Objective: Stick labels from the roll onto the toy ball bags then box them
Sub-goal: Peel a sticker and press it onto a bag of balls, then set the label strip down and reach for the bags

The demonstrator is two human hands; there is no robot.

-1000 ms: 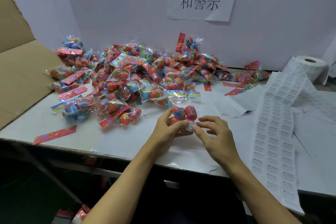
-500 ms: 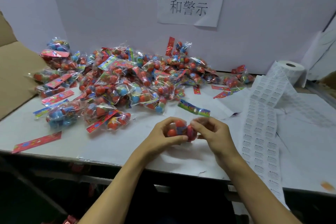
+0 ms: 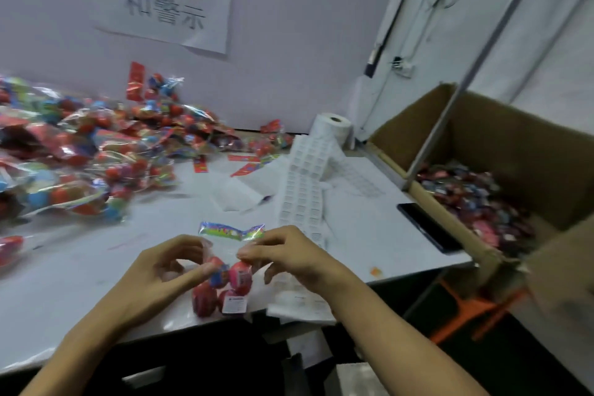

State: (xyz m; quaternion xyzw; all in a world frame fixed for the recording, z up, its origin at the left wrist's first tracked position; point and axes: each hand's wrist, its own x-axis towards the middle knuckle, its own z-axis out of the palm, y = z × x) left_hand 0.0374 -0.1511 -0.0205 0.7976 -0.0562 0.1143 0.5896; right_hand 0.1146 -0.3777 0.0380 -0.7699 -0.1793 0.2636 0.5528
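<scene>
A clear bag of red and blue toy balls (image 3: pixel 225 286) hangs over the table's near edge, a white label stuck on its lower end. My left hand (image 3: pixel 167 270) grips the bag from the left with thumb and curled fingers. My right hand (image 3: pixel 289 257) pinches its upper part from the right. A big pile of ball bags (image 3: pixel 83 151) covers the left of the table. The white label roll (image 3: pixel 332 127) stands at the back, its strip (image 3: pixel 302 193) trailing toward me. An open cardboard box (image 3: pixel 495 151) on the right holds several bags.
A black phone (image 3: pixel 427 227) lies near the table's right edge beside the box. Loose backing paper (image 3: pixel 238 193) and red header cards lie mid-table. A printed paper sign (image 3: pixel 167 6) hangs on the back wall. An orange stool (image 3: pixel 463 312) stands below the box.
The view has swung right, bringing the cardboard box and phone into sight. Both hands have drawn the bag toward the table's near edge; its stuck label now faces me.
</scene>
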